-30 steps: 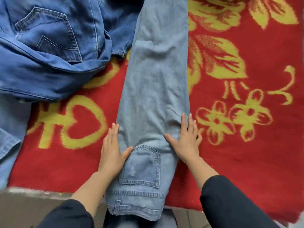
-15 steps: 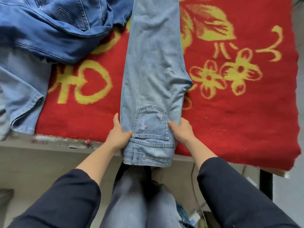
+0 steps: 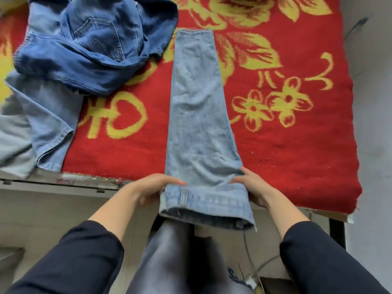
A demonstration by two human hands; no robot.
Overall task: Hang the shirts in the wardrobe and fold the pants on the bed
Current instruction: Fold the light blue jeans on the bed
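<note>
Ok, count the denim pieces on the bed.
3 visible: light jeans laid lengthwise mid-bed, gripped by the left hand and right hand; dark-blue jeans crumpled far left; a paler piece beneath them, reaching the near edge. The heap may hide more.

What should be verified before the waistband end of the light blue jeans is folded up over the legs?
1. The left hand has a grip on the waistband, left edge: ok.
2. The right hand has a grip on its right edge: ok.
3. The light blue jeans lie straight along the red blanket: ok, slight wrinkles.
4. The hem end lies apart from the dark blue jeans: cannot tell, very close.
5. The waistband rests on the bed: not ok, it overhangs the edge.
</note>
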